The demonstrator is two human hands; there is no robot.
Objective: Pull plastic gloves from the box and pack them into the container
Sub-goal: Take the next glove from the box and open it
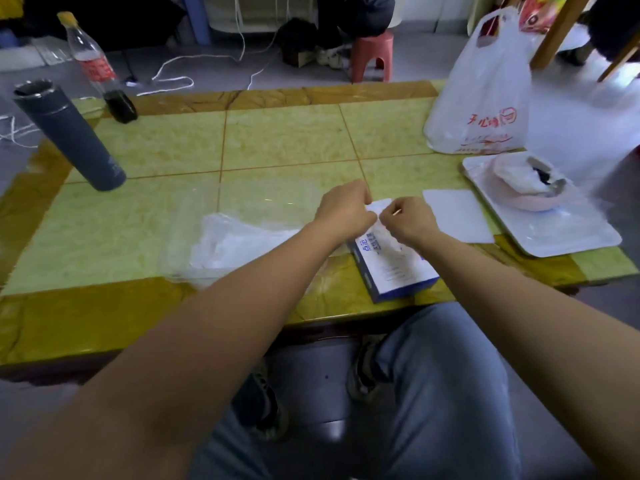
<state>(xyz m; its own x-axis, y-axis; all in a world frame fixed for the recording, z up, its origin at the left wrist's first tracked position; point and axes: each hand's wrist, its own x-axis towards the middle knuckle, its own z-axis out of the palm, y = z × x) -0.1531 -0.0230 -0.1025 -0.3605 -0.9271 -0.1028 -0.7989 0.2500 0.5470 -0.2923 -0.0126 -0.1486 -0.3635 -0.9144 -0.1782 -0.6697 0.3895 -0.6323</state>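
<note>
Two risks: on the tiled surface (277, 140) the glove box (398, 271) lies loose near the front edge, right of the clear container (221, 244), so a tug may drag it. Left hand (346, 211) and right hand (412, 221) pinch, fingers (362, 195) curled, a white piece (380, 205) at its far end; it could tear.

Tiled table (277, 143), glove box (398, 271), flask (69, 136), tray (554, 237)

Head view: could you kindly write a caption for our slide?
Left hand and right hand pinch a plastic glove over the box on a tiled table.
</note>
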